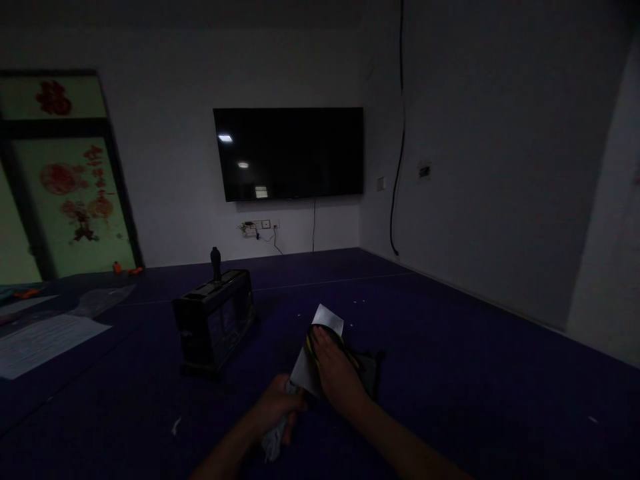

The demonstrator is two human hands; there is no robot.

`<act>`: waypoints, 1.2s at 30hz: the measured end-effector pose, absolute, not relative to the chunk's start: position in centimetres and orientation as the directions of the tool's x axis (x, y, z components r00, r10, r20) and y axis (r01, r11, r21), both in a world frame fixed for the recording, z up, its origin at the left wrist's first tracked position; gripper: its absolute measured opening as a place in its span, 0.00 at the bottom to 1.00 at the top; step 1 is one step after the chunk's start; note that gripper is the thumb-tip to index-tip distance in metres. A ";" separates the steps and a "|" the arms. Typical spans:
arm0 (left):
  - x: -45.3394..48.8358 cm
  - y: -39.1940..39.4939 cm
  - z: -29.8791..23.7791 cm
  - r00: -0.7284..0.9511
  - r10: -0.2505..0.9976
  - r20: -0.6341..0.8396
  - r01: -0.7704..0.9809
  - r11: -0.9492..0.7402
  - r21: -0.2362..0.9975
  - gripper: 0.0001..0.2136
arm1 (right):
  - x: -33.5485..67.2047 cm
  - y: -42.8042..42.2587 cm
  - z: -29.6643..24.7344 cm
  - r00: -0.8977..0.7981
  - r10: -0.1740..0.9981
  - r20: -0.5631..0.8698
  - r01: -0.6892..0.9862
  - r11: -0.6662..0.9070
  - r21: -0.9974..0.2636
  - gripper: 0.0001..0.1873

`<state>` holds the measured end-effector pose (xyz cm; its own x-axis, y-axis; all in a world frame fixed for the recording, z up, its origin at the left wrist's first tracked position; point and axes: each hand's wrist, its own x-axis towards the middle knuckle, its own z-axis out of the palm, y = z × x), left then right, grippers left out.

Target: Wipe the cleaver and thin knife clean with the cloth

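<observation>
My left hand (278, 403) is closed around a pale, wrapped-looking handle (275, 442). Above that fist, a flat light-grey, blade-like piece (306, 373) slants up to the right; it looks like a cleaver, though the dim light hides detail. Against its face my right hand (334, 367) presses a dark rounded pad with a yellow edge (311, 341), fingers together over it and thumb hidden. The piece's far corner (330, 317) sticks out beyond the pad. Just behind my right hand lies a dark grey, black-edged object (369, 373), partly covered.
A black box-shaped device with an upright knob (215, 323) stands on the purple surface (150, 413) to the left. Printed sheets (50, 340) and clear plastic (103, 300) lie farther left. White scraps (175, 427) dot the surface. A television (290, 157) hangs on the back wall.
</observation>
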<state>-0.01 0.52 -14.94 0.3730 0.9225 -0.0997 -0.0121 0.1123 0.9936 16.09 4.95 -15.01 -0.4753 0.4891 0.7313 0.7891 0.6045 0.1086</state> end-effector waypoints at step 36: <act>-0.1 0.3 -14.5 0.442 0.887 -0.136 0.087 0.108 0.990 0.07 | 16.5 4.8 -14.7 -0.449 0.463 0.764 0.809 0.574 0.127 0.32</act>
